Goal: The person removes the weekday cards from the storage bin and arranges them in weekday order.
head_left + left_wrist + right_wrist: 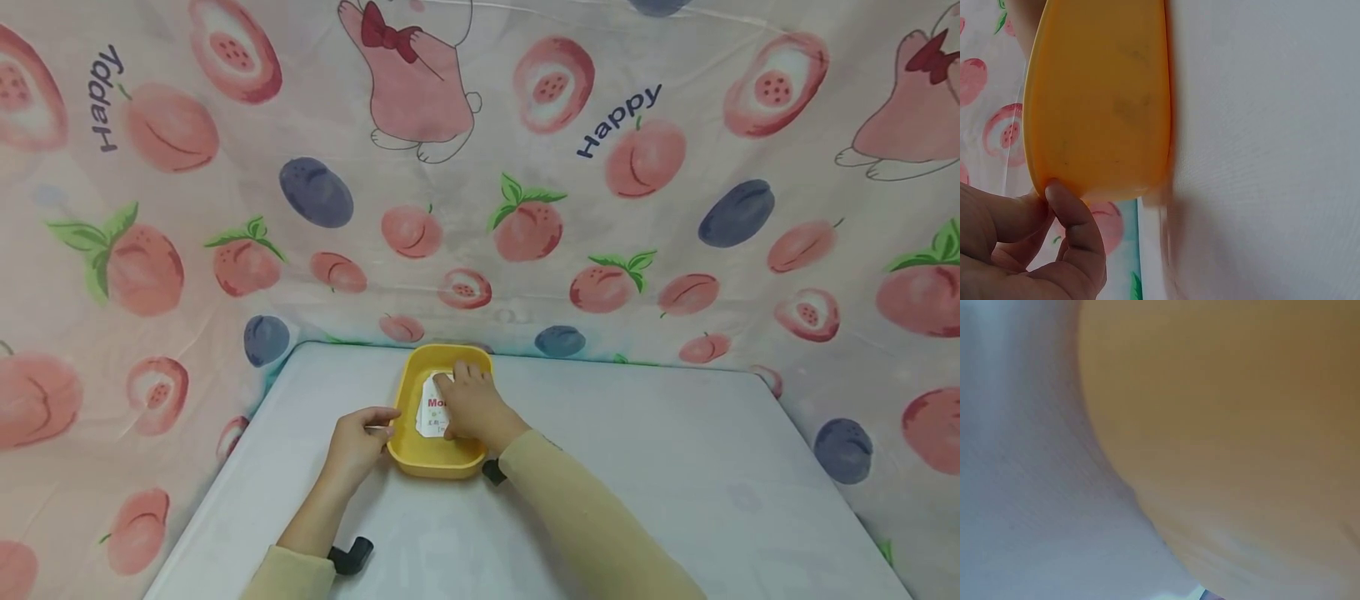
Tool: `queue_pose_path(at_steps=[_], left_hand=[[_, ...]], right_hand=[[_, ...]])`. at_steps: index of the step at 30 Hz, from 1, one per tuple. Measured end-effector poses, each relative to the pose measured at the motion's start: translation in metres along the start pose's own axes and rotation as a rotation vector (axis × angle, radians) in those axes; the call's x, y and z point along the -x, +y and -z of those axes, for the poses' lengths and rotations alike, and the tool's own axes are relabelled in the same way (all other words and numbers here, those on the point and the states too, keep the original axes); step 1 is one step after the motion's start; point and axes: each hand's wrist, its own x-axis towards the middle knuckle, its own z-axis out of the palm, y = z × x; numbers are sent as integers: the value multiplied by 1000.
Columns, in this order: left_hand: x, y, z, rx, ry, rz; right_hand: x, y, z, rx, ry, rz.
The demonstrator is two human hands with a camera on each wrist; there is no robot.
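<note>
Yellow tray (438,472) wall, blurred by closeness, takes up most of the right wrist view. From the head view, the tray lies on the tabletop (660,467), a little left of its middle, with its far end close to the back edge. Inside it are white cards (430,421), lying on the tray floor; a second edge peeps out at the left of the upper one, which bears red lettering beginning "Mo" and smaller print below.

The right hand (472,404) is palm down over the cards, covering their right part. Its fingers are bent, with one near the upper edge and the thumb near the lower; whether they have gripped a card cannot be told. That wrist crosses the tray's right rim, and the forearm slants in from the lower right in a pale yellow sleeve (600,517).

The left hand (358,442) is at the tray's left side, thumb and finger pinching the rim, the other fingers curled under. Its forearm rises from the lower left, bare above the cuff. Black pieces show beside both wrists.

Behind the tabletop hangs a pale cloth (480,158) printed with peaches, dark blue fruit, pink-clad animals and the word "Happy".
</note>
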Motion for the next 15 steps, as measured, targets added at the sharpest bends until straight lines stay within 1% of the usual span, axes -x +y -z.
queue_pose_path(at_steps=[6,11,15], left_hand=[[1,2,1,7,-6,0],[1,3,0,6,-4,-1],[2,2,1,4,-7,0]], right_hand=[[2,1,1,9,42,24],[4,1,3,34,54,37],[5,2,4,32,70,38]])
